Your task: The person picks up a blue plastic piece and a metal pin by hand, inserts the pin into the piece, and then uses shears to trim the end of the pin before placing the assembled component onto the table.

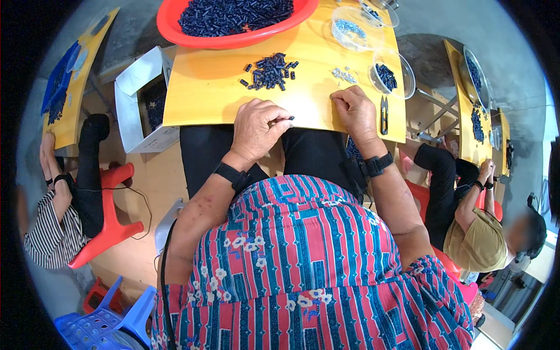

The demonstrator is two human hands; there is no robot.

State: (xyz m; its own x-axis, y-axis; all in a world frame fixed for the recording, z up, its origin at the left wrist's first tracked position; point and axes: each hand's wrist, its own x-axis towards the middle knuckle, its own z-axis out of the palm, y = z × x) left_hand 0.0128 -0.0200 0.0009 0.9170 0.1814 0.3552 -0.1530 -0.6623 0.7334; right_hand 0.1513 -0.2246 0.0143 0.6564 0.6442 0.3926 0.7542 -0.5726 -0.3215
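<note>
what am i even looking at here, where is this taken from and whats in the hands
There's no machine here, just a person's two bare hands. The single picture comes from a wide fisheye camera on their head, looking down, so edges bend and their patterned shirt fills the lower part.

The left hand pinches a small dark piece at the table's edge. The right hand has its fingertips drawn together; whether they hold anything is too small to tell.

On the yellow table lie a pile of dark pieces, some small silvery bits and snips. Farther back are a red basin full of dark pieces and, to the right, clear tubs.
</note>
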